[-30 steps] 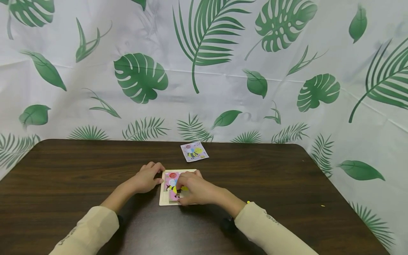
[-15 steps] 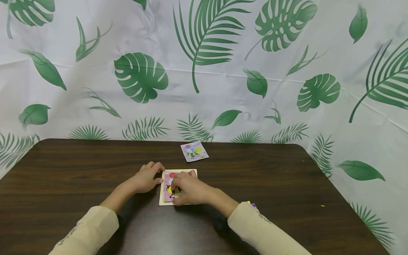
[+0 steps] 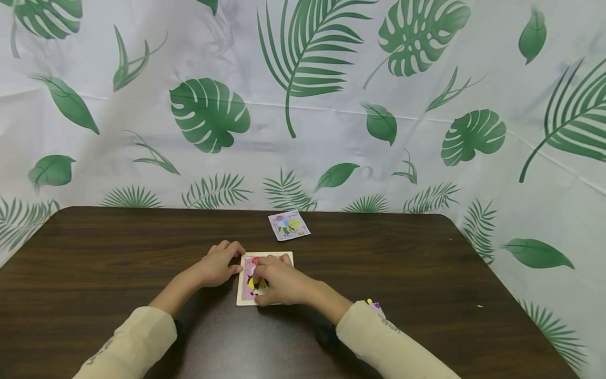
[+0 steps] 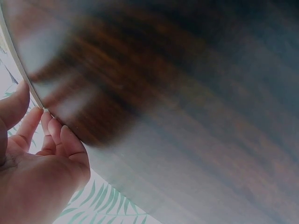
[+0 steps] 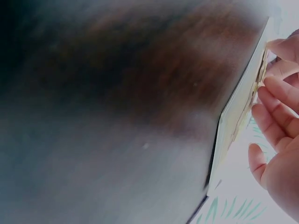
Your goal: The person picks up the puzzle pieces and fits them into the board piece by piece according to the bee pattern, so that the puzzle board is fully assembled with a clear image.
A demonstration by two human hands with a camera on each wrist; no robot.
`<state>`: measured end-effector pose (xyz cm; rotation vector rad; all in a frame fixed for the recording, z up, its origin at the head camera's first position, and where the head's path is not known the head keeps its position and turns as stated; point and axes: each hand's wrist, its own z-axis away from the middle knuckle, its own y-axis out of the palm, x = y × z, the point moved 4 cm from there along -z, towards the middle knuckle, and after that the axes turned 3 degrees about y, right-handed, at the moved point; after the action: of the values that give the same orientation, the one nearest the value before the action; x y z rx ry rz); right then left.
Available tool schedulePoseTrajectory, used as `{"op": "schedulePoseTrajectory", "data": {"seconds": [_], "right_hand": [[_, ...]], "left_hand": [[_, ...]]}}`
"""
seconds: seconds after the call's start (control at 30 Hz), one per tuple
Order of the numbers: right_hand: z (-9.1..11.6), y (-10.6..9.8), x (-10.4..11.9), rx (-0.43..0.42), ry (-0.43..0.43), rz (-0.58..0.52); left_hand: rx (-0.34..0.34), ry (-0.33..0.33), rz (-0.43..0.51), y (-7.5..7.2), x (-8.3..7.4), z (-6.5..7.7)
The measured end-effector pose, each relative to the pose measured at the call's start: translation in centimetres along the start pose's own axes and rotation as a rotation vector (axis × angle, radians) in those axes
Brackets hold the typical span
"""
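A square wooden puzzle tray (image 3: 240, 295) with a pink bee picture lies on the table. My left hand (image 3: 216, 266) rests at its left side, fingertips near the upper left corner and thumb on the left edge. In the left wrist view, the left hand's thumb and fingertips touch the tray's thin edge. Over the tray, my right hand (image 3: 284, 280) holds a puzzle piece (image 3: 249, 292) at the lower left, its thumb by the near side and index finger on the picture. This hand hides the tray's right half. The right wrist view shows its bent fingers along the tray.
A paper card (image 3: 289, 225) with the same bee picture lies behind the tray. The dark wooden table (image 3: 402, 263) reaches back to a white leaf-print cloth (image 3: 326, 142). A tiny yellow speck (image 3: 480, 306) lies on the right side.
My right hand has moved left with the puzzle piece, which now sits against the tray's left border at the lower left. The left hand and the card have stayed in place.
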<state>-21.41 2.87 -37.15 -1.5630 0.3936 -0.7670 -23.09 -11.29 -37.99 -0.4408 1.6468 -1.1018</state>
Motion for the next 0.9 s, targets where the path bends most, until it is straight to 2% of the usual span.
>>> {"op": "schedulePoseTrajectory", "data": {"seconds": [0.43,0.9], "right_hand": [[0.19,-0.07,-0.15,0.016,-0.027,-0.072],[0.36,-0.03,-0.26,0.018,-0.046,-0.063]], "left_hand": [[0.002,0.002,0.008,-0.01,-0.09,0.07],[0.004,-0.009,0.018,0.02,-0.09,0.15]]}}
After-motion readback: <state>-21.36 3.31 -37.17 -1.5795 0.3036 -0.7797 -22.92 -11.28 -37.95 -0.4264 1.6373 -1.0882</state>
